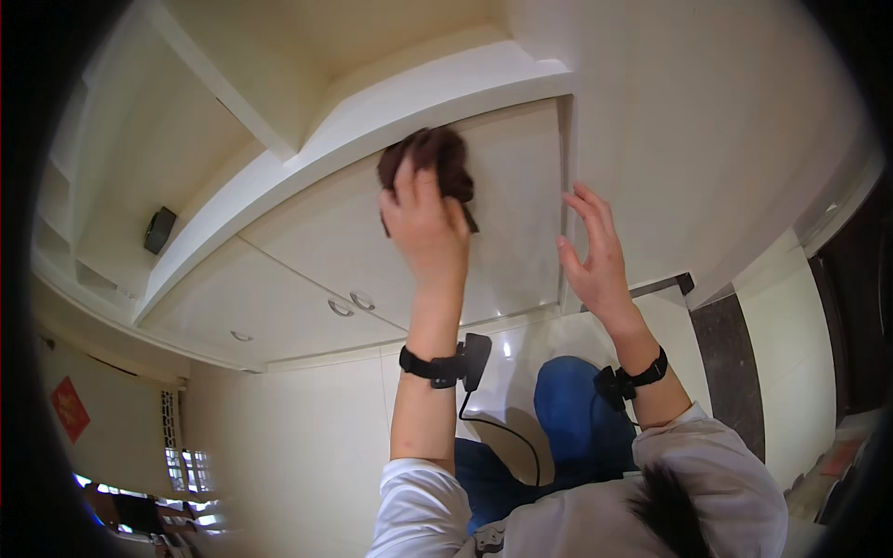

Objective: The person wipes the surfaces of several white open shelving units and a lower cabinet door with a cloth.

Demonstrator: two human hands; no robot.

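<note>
My left hand (427, 227) grips a dark brown cloth (446, 157) and presses it against a cream cabinet door (516, 209), just under the pale ledge above. The cloth is bunched, and its far side is partly covered by my fingers. To the right, my right hand (594, 254) is held up with its fingers apart and nothing in it, close to the cabinet's side edge. Whether its fingertips touch that edge I cannot tell. Curved metal handles (362, 301) sit low on the doors.
Open shelves (209, 174) rise above the ledge, with a small dark box (160, 230) on one at the left. A plain wall (684, 139) stands at the right. A black cable (513, 432) hangs from my left wrist strap. Pale floor tiles (307, 432) lie below.
</note>
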